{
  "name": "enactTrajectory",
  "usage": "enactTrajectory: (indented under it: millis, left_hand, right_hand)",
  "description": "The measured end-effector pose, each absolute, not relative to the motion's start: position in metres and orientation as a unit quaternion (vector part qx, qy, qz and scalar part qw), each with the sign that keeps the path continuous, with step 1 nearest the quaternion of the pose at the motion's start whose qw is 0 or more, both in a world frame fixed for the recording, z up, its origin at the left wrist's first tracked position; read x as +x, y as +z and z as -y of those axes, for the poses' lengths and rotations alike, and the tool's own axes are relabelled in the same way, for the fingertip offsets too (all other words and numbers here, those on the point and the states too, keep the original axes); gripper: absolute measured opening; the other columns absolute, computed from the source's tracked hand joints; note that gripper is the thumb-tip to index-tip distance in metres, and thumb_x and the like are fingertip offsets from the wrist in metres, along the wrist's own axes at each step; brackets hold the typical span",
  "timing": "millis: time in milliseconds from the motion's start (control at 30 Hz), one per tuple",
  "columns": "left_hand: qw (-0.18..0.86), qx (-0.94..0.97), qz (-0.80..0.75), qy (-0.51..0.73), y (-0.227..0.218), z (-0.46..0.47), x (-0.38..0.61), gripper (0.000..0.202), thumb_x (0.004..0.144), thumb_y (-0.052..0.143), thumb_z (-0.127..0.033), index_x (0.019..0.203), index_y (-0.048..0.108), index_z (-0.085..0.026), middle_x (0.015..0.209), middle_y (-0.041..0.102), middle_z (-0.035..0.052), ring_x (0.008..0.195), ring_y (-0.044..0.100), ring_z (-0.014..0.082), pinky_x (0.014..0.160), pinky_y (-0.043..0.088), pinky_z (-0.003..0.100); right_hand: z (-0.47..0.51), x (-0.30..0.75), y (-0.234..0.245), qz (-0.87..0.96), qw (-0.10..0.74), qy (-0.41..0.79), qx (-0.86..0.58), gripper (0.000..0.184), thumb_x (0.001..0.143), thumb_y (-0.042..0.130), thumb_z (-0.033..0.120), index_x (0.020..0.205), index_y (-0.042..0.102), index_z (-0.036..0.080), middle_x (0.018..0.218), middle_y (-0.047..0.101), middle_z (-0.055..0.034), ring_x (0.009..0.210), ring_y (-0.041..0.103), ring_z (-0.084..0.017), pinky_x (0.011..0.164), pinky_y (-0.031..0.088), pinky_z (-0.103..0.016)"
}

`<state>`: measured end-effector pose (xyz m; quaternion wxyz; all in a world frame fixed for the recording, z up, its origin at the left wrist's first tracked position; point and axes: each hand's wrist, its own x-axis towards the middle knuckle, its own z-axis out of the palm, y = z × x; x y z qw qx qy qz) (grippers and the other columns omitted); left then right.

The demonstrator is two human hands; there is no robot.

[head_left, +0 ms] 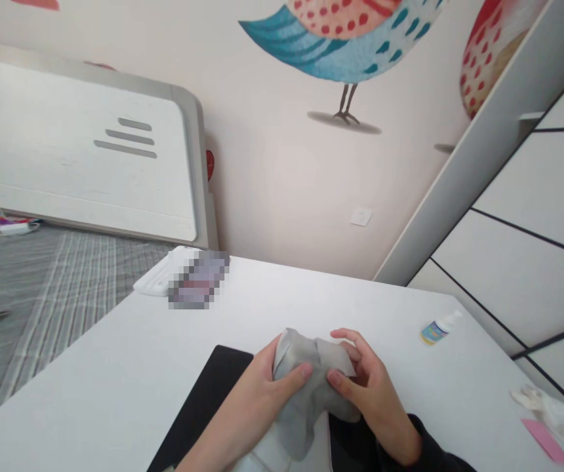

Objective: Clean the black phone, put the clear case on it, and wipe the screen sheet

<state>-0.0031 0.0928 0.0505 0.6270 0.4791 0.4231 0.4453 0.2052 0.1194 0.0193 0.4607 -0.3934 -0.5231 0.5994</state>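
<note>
Grey cloth [306, 393]: held in both hands at lower centre, over the near part of the white table [115, 380]. Upper edge folded; a loose flap hangs toward the viewer. Whether it wraps anything: cannot tell.

Left hand [275, 383]: clamped on the cloth's left side, thumb across the front. Right hand [368, 377]: pinching the cloth's right edge between thumb and fingers, index fingertip raised off it. The two thumbs are near each other, not touching.

Below the cloth: a whitish object [269, 452], partly hidden, and a black flat item [203, 393] showing on both sides of it.

Room: tabletop extends left from the black item to the slanting table edge, forward to the far edge by the wall, and right between right hand and bottle [437, 330]. Crumpled white tissue [545, 403] and pink sheet [547, 442] lie near the right edge; white item [154, 276] at the far-left corner, beside a pixelated patch.

Writing: bottle label blue and yellow, print too small to read.
</note>
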Motion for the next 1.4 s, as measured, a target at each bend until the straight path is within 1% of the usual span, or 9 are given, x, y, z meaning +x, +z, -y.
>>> enactTrajectory:
  millis: [233, 433, 600, 733, 900, 1100, 1167, 1267, 1400]
  left_hand:
    - [0.663, 0.452, -0.397, 0.446, 0.050, -0.095, -0.005, 0.045, 0.087, 0.079, -0.055, 0.105, 0.074, -0.014, 0.098, 0.075, 0.0055, 0.086, 0.064, 0.0194, 0.082, 0.049, 0.029]
    - [0.687, 0.326, -0.422, 0.494, 0.046, -0.094, 0.002, 0.055, 0.082, 0.077, -0.070, 0.078, 0.071, -0.015, 0.066, 0.065, -0.0017, 0.064, 0.055, 0.0124, 0.067, 0.046, 0.024]
    - [0.698, 0.258, -0.426, 0.515, 0.045, -0.091, 0.004, 0.058, 0.074, 0.085, -0.068, 0.093, 0.074, -0.015, 0.081, 0.075, 0.0039, 0.075, 0.067, 0.0173, 0.074, 0.053, 0.027]
    - [0.716, 0.276, -0.399, 0.501, 0.048, -0.090, 0.003, 0.066, 0.070, 0.092, -0.059, 0.113, 0.074, -0.013, 0.096, 0.079, 0.0087, 0.079, 0.070, 0.0197, 0.074, 0.056, 0.029]
    - [0.711, 0.294, -0.376, 0.516, 0.048, -0.090, -0.001, 0.076, 0.081, 0.088, -0.049, 0.146, 0.058, -0.022, 0.117, 0.077, 0.0080, 0.087, 0.072, 0.0186, 0.082, 0.056, 0.030]
    - [0.715, 0.332, -0.370, 0.492, 0.049, -0.088, -0.003, 0.091, 0.089, 0.079, -0.051, 0.163, 0.031, -0.030, 0.127, 0.072, 0.0085, 0.102, 0.073, 0.0238, 0.091, 0.057, 0.036]
    - [0.663, 0.395, -0.413, 0.484, 0.047, -0.088, -0.002, 0.093, 0.090, 0.076, -0.053, 0.165, 0.026, -0.029, 0.129, 0.069, 0.0093, 0.109, 0.071, 0.0257, 0.097, 0.056, 0.040]
    - [0.400, 0.530, -0.535, 0.523, 0.040, -0.087, -0.002, 0.084, 0.093, 0.071, -0.049, 0.164, 0.029, -0.032, 0.136, 0.060, 0.0096, 0.121, 0.064, 0.0266, 0.109, 0.051, 0.049]
    - [0.170, 0.692, -0.523, 0.468, 0.040, -0.079, 0.001, 0.053, 0.098, 0.070, -0.041, 0.149, 0.055, -0.045, 0.138, 0.057, 0.0052, 0.121, 0.062, 0.0240, 0.108, 0.052, 0.046]
  right_hand:
    - [-0.132, 0.207, 0.008, 0.493, 0.490, 0.581, -0.425, 0.050, 0.081, 0.081, 0.068, 0.077, 0.067, 0.020, 0.064, 0.065, -0.0002, 0.057, 0.056, -0.015, 0.057, 0.046, -0.028]
    - [-0.132, 0.207, 0.004, 0.501, 0.539, 0.493, -0.464, 0.052, 0.096, 0.061, 0.071, 0.082, 0.070, 0.022, 0.080, 0.072, -0.0071, 0.074, 0.067, -0.025, 0.069, 0.055, -0.037]
    - [-0.114, 0.209, 0.015, 0.614, 0.558, 0.363, -0.424, 0.038, 0.088, 0.075, 0.066, 0.102, 0.078, 0.030, 0.127, 0.070, -0.0093, 0.129, 0.058, -0.034, 0.114, 0.044, -0.047]
    - [-0.106, 0.208, 0.016, 0.783, 0.447, 0.257, -0.348, 0.055, 0.090, 0.071, 0.070, 0.131, 0.072, 0.034, 0.148, 0.060, -0.0101, 0.137, 0.054, -0.036, 0.119, 0.041, -0.055]
    - [-0.111, 0.211, 0.012, 0.786, 0.421, 0.245, -0.382, 0.029, 0.108, 0.053, 0.051, 0.120, 0.075, 0.037, 0.154, 0.054, -0.0049, 0.143, 0.049, -0.030, 0.120, 0.042, -0.053]
    - [-0.108, 0.210, 0.015, 0.825, 0.386, 0.227, -0.345, 0.036, 0.102, 0.062, 0.057, 0.130, 0.069, 0.037, 0.162, 0.047, -0.0065, 0.151, 0.041, -0.035, 0.128, 0.019, -0.068]
    - [-0.106, 0.207, 0.017, 0.816, 0.391, 0.238, -0.352, 0.019, 0.105, 0.060, 0.043, 0.111, 0.074, 0.032, 0.155, 0.054, -0.0062, 0.146, 0.046, -0.032, 0.128, 0.026, -0.063]
    - [-0.105, 0.205, 0.020, 0.790, 0.423, 0.268, -0.355, 0.021, 0.107, 0.051, 0.030, 0.096, 0.069, 0.027, 0.144, 0.061, -0.0073, 0.136, 0.055, -0.026, 0.120, 0.043, -0.049]
    - [-0.102, 0.204, 0.017, 0.785, 0.445, 0.274, -0.333, 0.023, 0.108, 0.049, 0.024, 0.122, 0.066, 0.030, 0.146, 0.062, -0.0064, 0.138, 0.056, -0.021, 0.119, 0.045, -0.038]
